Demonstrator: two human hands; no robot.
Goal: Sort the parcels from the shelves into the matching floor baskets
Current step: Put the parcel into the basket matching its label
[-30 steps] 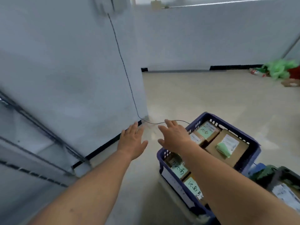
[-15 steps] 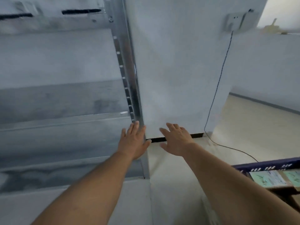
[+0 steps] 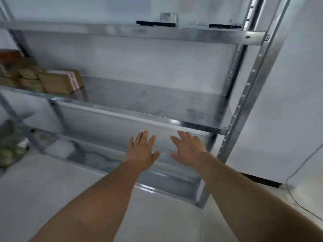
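Note:
A metal shelving unit [image 3: 157,119] fills the view. Brown cardboard parcels [image 3: 59,82] are stacked at the left end of its middle shelf, some more blurred behind them at the far left. My left hand [image 3: 141,152] and my right hand [image 3: 189,149] are stretched out side by side in front of the lower shelves, fingers straight and spread, holding nothing. Both hands are well to the right of and below the parcels. No floor basket is in view.
The shelf's right upright [image 3: 244,105] stands beside a white wall [image 3: 288,102] with a black cable [image 3: 300,199] running to the floor. Two flat black items [image 3: 155,23] lie on the top shelf. A greenish bag [image 3: 10,147] sits at the far left on the floor.
The view has swung left from the blue basket of parcels and the wall to the shelving unit. Both hands stay open and empty, held out in front.

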